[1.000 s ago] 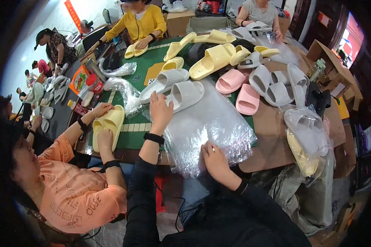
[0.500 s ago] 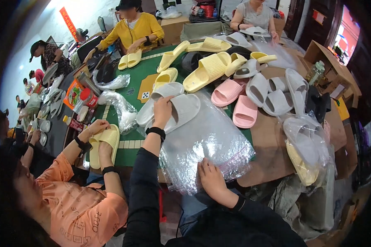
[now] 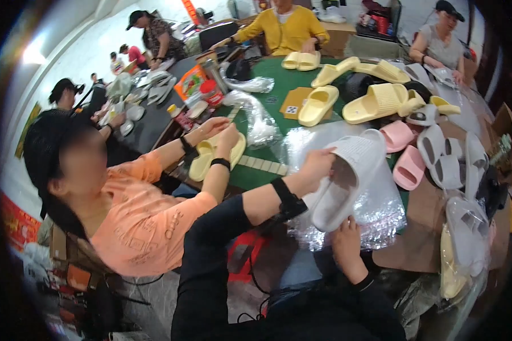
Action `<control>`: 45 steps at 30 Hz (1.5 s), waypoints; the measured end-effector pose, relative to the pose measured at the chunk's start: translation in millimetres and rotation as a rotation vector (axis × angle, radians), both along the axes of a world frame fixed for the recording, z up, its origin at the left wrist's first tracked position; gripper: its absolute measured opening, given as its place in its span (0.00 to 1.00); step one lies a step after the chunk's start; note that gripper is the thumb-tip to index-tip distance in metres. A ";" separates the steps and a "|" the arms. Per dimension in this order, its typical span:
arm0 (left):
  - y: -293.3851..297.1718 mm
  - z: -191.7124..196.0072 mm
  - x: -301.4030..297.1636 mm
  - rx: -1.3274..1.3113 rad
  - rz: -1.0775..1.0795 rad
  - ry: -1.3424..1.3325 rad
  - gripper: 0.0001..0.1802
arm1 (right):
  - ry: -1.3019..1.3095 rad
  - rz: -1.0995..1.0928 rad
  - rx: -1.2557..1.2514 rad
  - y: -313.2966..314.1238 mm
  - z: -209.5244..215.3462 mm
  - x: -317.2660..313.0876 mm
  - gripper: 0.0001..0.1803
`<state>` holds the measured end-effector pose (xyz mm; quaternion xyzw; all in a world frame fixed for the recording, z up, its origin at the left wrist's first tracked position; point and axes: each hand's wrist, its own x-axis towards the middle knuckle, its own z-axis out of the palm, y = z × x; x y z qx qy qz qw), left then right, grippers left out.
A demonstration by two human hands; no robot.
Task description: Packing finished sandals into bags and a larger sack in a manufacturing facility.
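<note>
Two grey slippers (image 3: 347, 187) grasped by the left hand (image 3: 317, 166), apparently for positioning over plastic bags (image 3: 376, 220); right hand (image 3: 348, 247), grip unclear, should next steady a bag.

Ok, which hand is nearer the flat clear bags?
Right: the right hand is at the near edge of the flat clear bags; the left hand is raised over their left part, holding grey slippers.
</note>
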<state>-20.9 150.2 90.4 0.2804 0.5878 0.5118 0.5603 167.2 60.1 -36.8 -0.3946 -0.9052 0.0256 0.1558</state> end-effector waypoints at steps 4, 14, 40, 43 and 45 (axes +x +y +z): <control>-22.1 11.9 22.9 0.079 0.006 -0.267 0.27 | 0.341 0.044 -0.161 -2.1 9.6 -0.7 0.18; -10.1 -17.2 23.0 0.121 -0.158 -0.017 0.42 | -0.060 -0.034 -0.027 -7.8 9.3 -6.0 0.21; -153.3 -106.4 56.5 0.439 -0.275 1.412 0.23 | 0.086 0.051 -0.250 62.5 94.0 5.2 0.20; -153.9 -103.5 63.0 0.495 -0.266 1.436 0.23 | 0.113 0.031 -0.306 105.6 70.4 -19.1 0.20; -153.9 -108.1 61.5 0.506 -0.253 1.452 0.22 | 0.165 0.047 -0.299 122.1 59.6 -41.5 0.18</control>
